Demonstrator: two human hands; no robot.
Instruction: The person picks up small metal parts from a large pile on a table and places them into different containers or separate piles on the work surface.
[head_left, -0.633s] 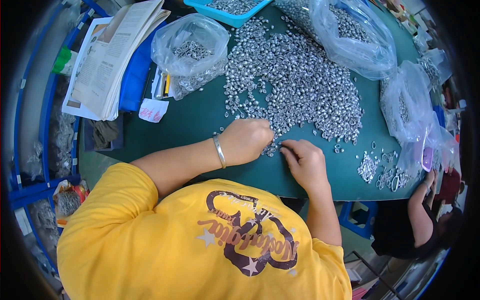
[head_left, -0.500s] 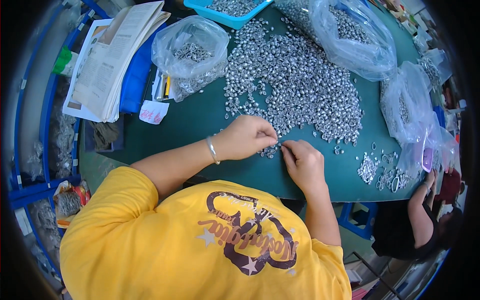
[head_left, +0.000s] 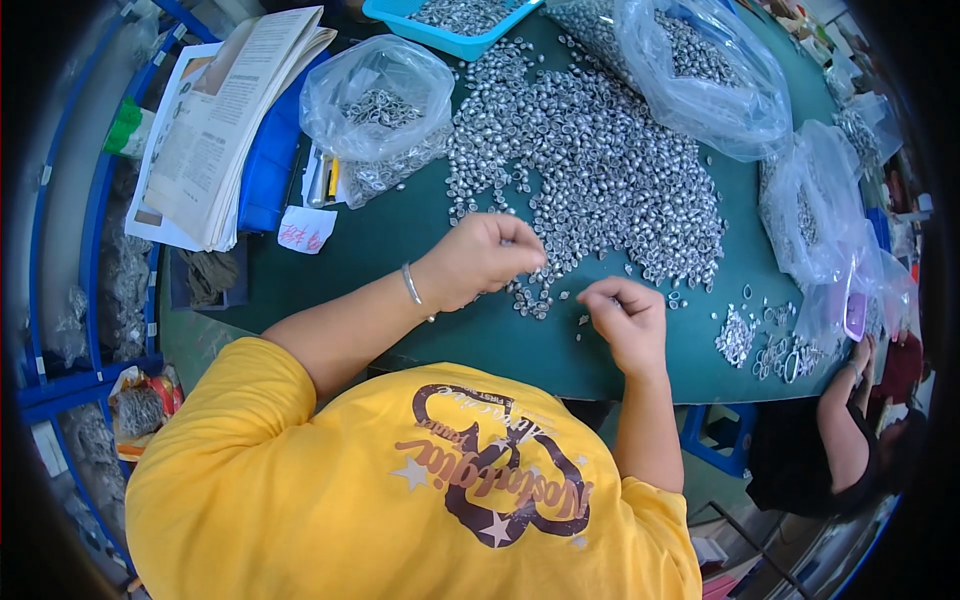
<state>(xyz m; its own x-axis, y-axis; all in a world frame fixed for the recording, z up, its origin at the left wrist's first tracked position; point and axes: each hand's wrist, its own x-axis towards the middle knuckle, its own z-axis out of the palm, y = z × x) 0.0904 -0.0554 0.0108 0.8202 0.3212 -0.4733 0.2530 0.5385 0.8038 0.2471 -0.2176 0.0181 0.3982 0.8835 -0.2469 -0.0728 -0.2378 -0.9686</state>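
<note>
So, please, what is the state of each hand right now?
Left hand: closed in a pinch; whether it holds anything cannot be told.
Right hand: curled closed; anything held cannot be made out.

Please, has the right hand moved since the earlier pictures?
Yes, the right hand has moved slightly rightward, judged against the big pile of silver pieces.

Shiny metal pieces (head_left: pixel 630 170), glossy clear plastic bag (head_left: pixel 735 122), smooth matt tabletop (head_left: pixel 690 355), cloth shirt (head_left: pixel 300 500), paper booklet (head_left: pixel 222 130)

Papers (head_left: pixel 225 130) lie beside a blue bin (head_left: pixel 268 180). A blue stool (head_left: pixel 715 458) stands lower right. A dark bundle (head_left: pixel 208 276), maybe cloth, sits in a box (head_left: pixel 179 286).
</note>
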